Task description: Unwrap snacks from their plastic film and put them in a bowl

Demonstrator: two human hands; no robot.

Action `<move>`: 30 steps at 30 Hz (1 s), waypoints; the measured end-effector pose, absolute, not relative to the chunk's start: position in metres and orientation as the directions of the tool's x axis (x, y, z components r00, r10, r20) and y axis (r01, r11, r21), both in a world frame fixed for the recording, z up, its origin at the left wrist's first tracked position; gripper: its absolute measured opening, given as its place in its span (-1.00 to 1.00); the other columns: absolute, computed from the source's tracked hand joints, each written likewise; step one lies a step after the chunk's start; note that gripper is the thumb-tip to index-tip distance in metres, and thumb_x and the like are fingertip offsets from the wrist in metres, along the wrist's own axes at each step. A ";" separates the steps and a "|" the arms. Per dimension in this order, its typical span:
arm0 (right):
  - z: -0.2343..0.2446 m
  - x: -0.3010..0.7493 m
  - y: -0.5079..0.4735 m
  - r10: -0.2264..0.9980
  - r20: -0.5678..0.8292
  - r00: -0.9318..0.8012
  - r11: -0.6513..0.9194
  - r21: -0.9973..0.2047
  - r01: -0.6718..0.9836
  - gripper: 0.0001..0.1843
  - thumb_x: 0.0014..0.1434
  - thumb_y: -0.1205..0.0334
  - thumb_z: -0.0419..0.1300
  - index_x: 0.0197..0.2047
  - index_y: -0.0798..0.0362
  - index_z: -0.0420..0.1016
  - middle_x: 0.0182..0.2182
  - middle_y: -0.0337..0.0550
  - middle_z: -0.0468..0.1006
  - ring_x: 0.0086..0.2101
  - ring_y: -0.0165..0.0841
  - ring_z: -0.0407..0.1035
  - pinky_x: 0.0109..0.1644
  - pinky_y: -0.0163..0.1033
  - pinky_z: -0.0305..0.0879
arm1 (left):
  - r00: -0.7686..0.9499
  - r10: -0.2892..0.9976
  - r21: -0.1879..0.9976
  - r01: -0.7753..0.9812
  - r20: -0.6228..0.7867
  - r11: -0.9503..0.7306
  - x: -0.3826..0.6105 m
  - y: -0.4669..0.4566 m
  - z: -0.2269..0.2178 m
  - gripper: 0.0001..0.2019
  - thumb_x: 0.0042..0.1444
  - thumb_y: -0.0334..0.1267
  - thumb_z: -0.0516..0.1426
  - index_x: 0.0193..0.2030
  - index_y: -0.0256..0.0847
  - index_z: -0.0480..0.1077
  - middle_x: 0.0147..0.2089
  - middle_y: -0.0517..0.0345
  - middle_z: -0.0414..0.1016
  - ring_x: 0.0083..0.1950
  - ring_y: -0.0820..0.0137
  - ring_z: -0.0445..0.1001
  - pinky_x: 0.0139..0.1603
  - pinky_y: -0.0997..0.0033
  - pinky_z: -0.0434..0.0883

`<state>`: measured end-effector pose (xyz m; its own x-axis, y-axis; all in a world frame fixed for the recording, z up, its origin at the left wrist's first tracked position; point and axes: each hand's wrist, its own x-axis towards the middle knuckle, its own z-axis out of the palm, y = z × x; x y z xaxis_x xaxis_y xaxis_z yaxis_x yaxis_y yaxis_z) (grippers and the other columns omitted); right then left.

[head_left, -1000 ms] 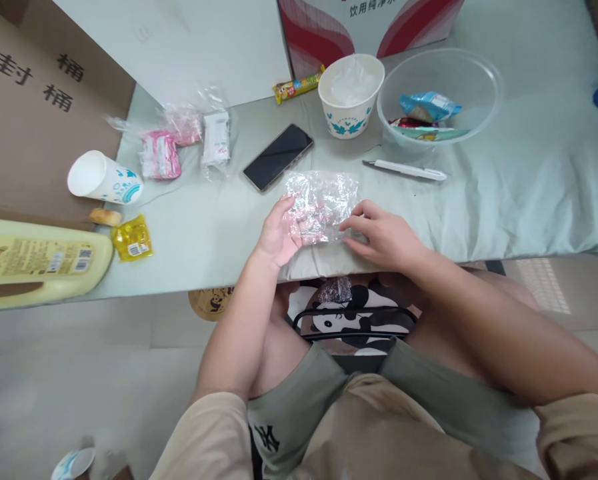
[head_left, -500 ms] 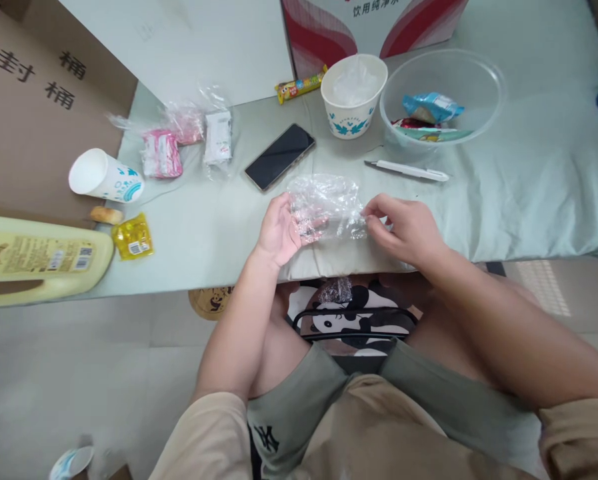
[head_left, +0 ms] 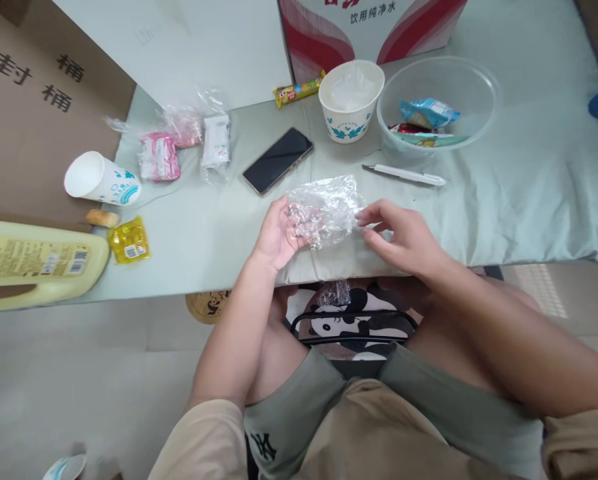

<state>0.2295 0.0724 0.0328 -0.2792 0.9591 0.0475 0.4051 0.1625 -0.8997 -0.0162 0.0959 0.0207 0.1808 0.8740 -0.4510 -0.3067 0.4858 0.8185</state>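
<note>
A crumpled clear plastic wrapper [head_left: 326,208] lies at the near edge of the pale green cloth-covered table [head_left: 213,227]. My left hand [head_left: 277,235] cups its left side with the fingers curled under the film. My right hand [head_left: 403,238] pinches the wrapper's right edge between thumb and fingertips. A black phone [head_left: 277,160] lies just behind the wrapper, and a white pen-like tool [head_left: 403,175] lies to the right of it.
Behind stand a white paper bowl [head_left: 351,100] and a clear bowl [head_left: 436,107] holding snack packets. At left are pink and white sachets [head_left: 161,157], a tipped paper cup [head_left: 101,180], a yellow packet [head_left: 129,241] and a yellow bottle [head_left: 39,263]. A panda-print bag [head_left: 353,320] sits between my knees.
The wrapper has been gathered up and bunched more tightly between both hands. My right hand shifted from pressing flat on it to pinching its right edge.
</note>
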 end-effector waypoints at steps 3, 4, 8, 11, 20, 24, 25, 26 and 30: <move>0.029 0.229 0.078 0.951 -0.176 -0.253 -0.142 -0.979 0.146 -0.47 0.19 0.05 0.22 0.20 -0.10 0.28 -0.14 -0.12 0.60 -0.18 -0.22 0.56 -0.14 -0.05 0.55 | 0.182 0.868 0.812 -0.306 -0.462 0.496 -0.016 0.096 0.021 -0.41 0.09 0.34 0.16 -0.01 -0.14 0.41 -0.10 -0.08 0.63 -0.07 0.08 0.64 -0.34 0.28 0.53; 0.028 0.229 0.079 0.937 -0.234 -0.258 -0.217 -0.972 0.093 -0.41 0.20 0.02 0.23 0.27 -0.12 0.24 -0.16 -0.14 0.60 -0.19 -0.23 0.56 -0.15 -0.06 0.56 | 0.180 0.865 0.810 -0.304 -0.469 0.502 -0.016 0.096 0.021 -0.42 0.08 0.33 0.17 -0.02 -0.13 0.42 -0.10 -0.08 0.63 -0.06 0.07 0.64 -0.35 0.29 0.52; 0.028 0.225 0.083 0.898 -0.328 -0.292 -0.335 -0.942 0.025 -0.55 0.18 -0.03 0.29 0.10 -0.06 0.49 -0.10 -0.09 0.60 -0.17 -0.25 0.55 -0.03 -0.04 0.57 | 0.196 0.866 0.815 -0.295 -0.460 0.500 -0.012 0.095 0.021 -0.43 0.07 0.31 0.19 -0.03 -0.14 0.43 -0.13 -0.08 0.63 -0.01 0.02 0.63 -0.36 0.28 0.52; 0.028 0.221 0.086 0.934 -0.237 -0.267 -0.261 -0.963 -0.060 -0.63 0.12 -0.05 0.32 -0.07 -0.03 0.56 -0.02 -0.09 0.60 -0.05 -0.22 0.53 0.12 -0.01 0.51 | 0.177 0.866 0.813 -0.298 -0.468 0.500 -0.011 0.096 0.021 -0.44 0.07 0.32 0.18 -0.06 -0.14 0.43 -0.14 -0.05 0.63 -0.02 0.05 0.64 -0.44 0.35 0.47; 0.049 0.223 0.097 0.995 -0.019 -0.098 -0.026 -0.997 -0.070 -0.46 0.26 -0.37 0.08 0.08 -0.20 0.49 -0.05 -0.06 0.59 0.14 -0.09 0.44 0.04 0.08 0.51 | 0.120 0.883 0.839 -0.276 -0.454 0.469 -0.013 0.093 0.020 -0.53 -0.04 -0.07 0.30 0.03 -0.08 0.40 0.09 0.03 0.57 -0.04 0.28 0.63 -0.56 0.54 0.26; 0.058 0.227 0.090 0.991 -0.069 -0.115 -0.077 -0.995 -0.063 -0.39 0.28 -0.41 0.01 0.14 -0.21 0.50 -0.07 -0.04 0.60 0.14 -0.05 0.44 -0.01 0.11 0.50 | 0.008 0.949 0.928 -0.205 -0.315 0.310 -0.005 0.091 0.019 -0.27 -0.17 -0.29 0.40 0.20 0.05 0.32 0.18 0.07 0.52 -0.04 0.33 0.60 -0.45 0.56 0.32; 0.059 0.228 0.088 0.990 -0.074 -0.123 -0.083 -0.995 -0.064 -0.38 0.28 -0.42 -0.01 0.12 -0.20 0.51 -0.07 -0.04 0.60 0.13 -0.04 0.45 -0.02 0.12 0.50 | -0.030 0.960 0.944 -0.191 -0.279 0.268 -0.004 0.092 0.019 -0.28 -0.16 -0.28 0.42 0.20 0.05 0.33 0.13 0.08 0.54 -0.05 0.32 0.60 -0.39 0.54 0.37; 0.058 0.228 0.087 0.988 -0.076 -0.131 -0.085 -0.994 -0.070 -0.37 0.26 -0.44 -0.01 0.08 -0.20 0.52 -0.07 -0.03 0.60 0.12 -0.03 0.46 -0.03 0.12 0.50 | -0.068 0.968 0.958 -0.173 -0.242 0.227 -0.002 0.093 0.018 -0.32 -0.14 -0.26 0.42 0.17 0.03 0.36 0.08 0.09 0.57 -0.04 0.31 0.59 -0.31 0.50 0.42; 0.049 0.225 0.084 0.981 -0.092 -0.169 -0.113 -0.987 -0.118 -0.38 0.18 -0.49 0.04 -0.11 -0.14 0.50 -0.17 -0.03 0.59 0.04 -0.05 0.51 -0.03 0.13 0.51 | -0.148 0.985 0.994 -0.077 -0.093 0.083 0.000 0.096 0.018 -0.64 -0.05 -0.19 0.42 -0.10 -0.07 0.50 0.00 0.16 0.59 0.14 0.23 0.54 0.01 0.36 0.50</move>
